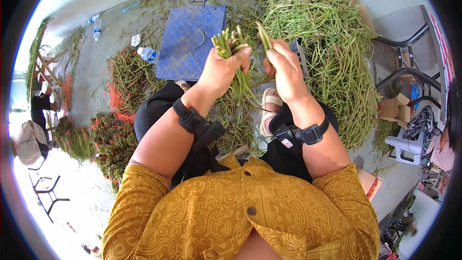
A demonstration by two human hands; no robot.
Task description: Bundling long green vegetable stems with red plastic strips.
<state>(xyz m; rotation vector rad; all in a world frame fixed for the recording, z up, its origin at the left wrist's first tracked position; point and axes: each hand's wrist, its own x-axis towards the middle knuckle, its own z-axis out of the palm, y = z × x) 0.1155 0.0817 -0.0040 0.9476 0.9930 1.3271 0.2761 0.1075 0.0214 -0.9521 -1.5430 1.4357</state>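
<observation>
My left hand [219,71] is closed round a bunch of long green vegetable stems [224,41]. Their cut ends stick up above the fist, and the thin tails hang down below it. Just to the right, my right hand [287,70] pinches a couple of stems [263,36] between thumb and fingers, tips pointing up. The two hands are close together but apart. A large heap of loose green stems [317,24] lies right beside my right hand. Behind my left hand is the blue metal platform [185,43] of a scale-like stand, with one stem on it.
At left lie a stem pile [132,70] with red ties and stacked bundles [113,137]. A plastic bottle [147,54] touches the platform's left side. On the right stand black-framed chairs [409,77], a cardboard box [395,109] and a white stool [404,147]. Scattered stems cover the floor.
</observation>
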